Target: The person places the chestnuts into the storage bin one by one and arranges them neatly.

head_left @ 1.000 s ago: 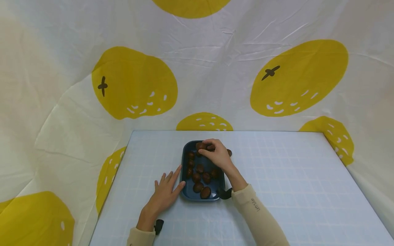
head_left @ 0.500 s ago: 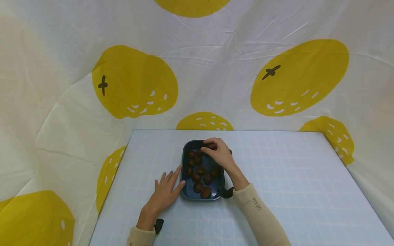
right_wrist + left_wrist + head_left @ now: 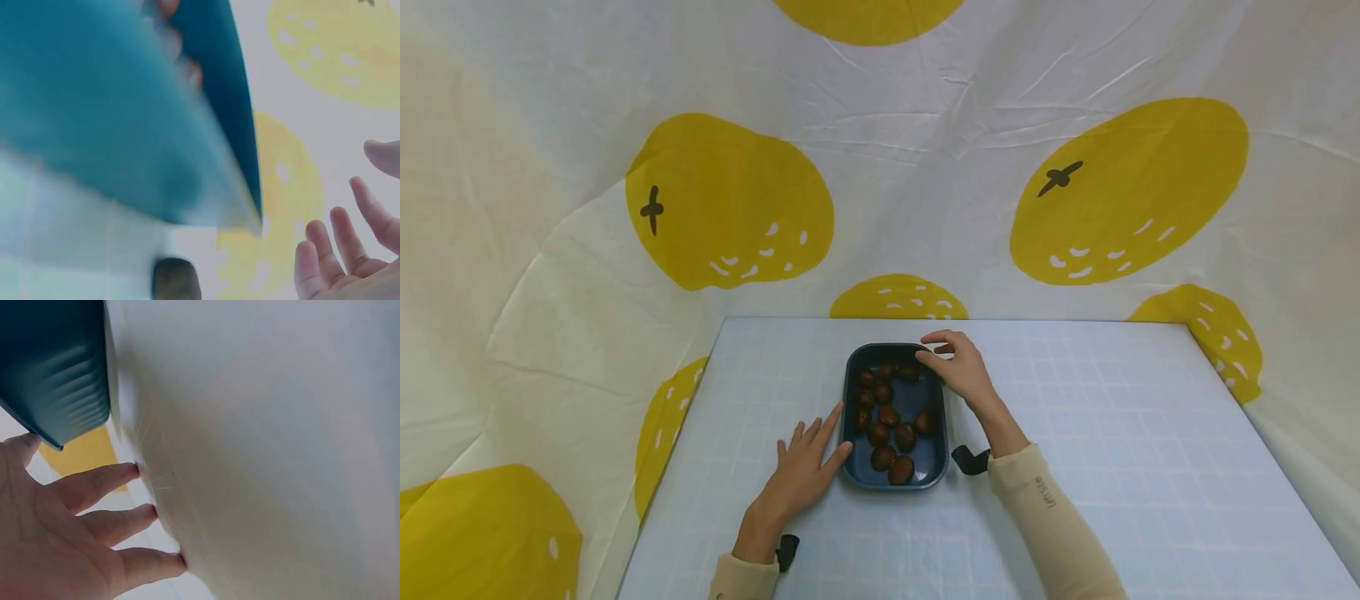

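A dark blue tray [image 3: 895, 484] holds several glossy brown chestnuts [image 3: 906, 437], mostly along its left side and front. At the tray's left side rests my left hand [image 3: 805, 468], fingers spread on the cloth. Its thumb and index finger touch the tray wall [image 3: 69, 394] or lie right beside it. My right hand [image 3: 962, 371] hovers over the far right corner of the tray, fingers loosely bent, with nothing between them. In the right wrist view a dark brown chestnut [image 3: 176, 279] lies on the table outside the tray; my right hand hides it in the head view.
A pale checked cloth covers the table [image 3: 1112, 467]. Behind and beside it hangs a white curtain [image 3: 925, 208] printed with yellow fruit. The table's back edge runs a little beyond the tray.
A chestnut that my right hand held over the tray's far end has been let go and lies inside. The right hand has moved right, to the tray's edge. My left hand stays put.
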